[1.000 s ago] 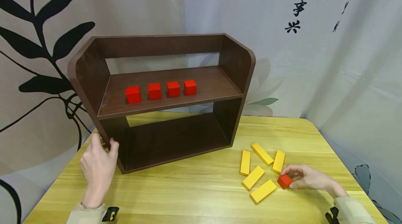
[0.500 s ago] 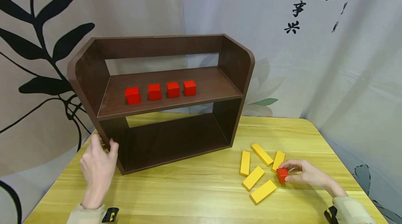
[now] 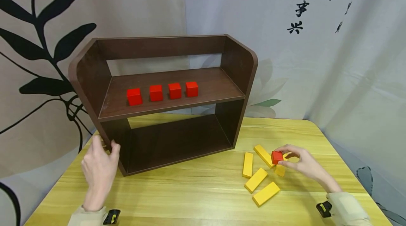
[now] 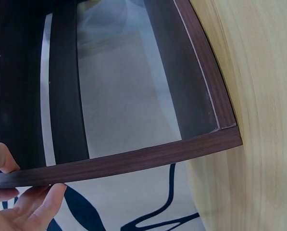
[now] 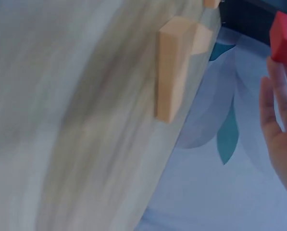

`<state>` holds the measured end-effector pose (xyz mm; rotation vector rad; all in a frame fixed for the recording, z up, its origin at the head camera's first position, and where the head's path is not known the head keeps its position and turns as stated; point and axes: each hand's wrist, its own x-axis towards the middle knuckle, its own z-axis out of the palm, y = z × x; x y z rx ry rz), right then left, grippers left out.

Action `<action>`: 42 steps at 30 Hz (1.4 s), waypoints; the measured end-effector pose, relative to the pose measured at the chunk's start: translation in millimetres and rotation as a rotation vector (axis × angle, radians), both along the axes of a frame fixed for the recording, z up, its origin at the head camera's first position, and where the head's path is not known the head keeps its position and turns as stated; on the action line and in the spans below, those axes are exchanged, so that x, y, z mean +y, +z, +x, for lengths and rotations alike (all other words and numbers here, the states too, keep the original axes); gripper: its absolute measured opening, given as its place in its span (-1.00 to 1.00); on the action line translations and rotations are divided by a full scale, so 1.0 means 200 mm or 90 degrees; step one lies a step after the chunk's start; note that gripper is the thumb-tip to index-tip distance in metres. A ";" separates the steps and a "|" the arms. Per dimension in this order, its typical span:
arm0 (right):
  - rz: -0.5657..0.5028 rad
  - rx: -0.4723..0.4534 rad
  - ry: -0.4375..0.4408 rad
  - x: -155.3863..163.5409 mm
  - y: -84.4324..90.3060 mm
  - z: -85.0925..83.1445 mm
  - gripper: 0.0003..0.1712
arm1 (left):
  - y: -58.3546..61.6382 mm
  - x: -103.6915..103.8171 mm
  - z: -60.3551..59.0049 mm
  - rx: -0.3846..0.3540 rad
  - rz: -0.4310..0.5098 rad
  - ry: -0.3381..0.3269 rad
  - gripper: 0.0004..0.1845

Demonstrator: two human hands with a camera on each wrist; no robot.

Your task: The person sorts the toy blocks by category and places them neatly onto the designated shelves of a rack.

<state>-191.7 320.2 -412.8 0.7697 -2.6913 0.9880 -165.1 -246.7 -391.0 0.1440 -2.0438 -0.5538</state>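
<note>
My left hand grips the left side panel of a dark brown two-tier wooden shelf, thumb on one face and fingers on the other; the left wrist view shows the panel's edge between them. My right hand pinches a red cube between thumb and fingertips, over the yellow blocks on the right. In the right wrist view the red cube is held up off the table. Along the upper board stand several red cubes in a row.
Several yellow rectangular blocks lie loosely grouped on the wooden table, right of the shelf; one is partly hidden by my right hand. Behind the table hangs a pale curtain with leaf prints and dark characters.
My right hand has lifted the red cube from the table and moved it up and slightly left, over the yellow blocks. My left hand stays on the shelf panel.
</note>
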 end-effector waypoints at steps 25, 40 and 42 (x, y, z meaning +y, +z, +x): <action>-0.107 0.247 0.005 -0.35 0.27 -0.16 -0.46 | 0.01 0.00 0.00 -0.004 -0.001 -0.002 -0.84; -0.159 0.333 0.068 -0.61 0.50 -0.25 -0.49 | 0.00 0.00 0.00 -0.003 -0.003 -0.002 -0.84; -0.166 0.345 0.074 -0.65 0.52 -0.26 -0.50 | 0.00 0.00 0.00 -0.002 -0.004 -0.002 -0.84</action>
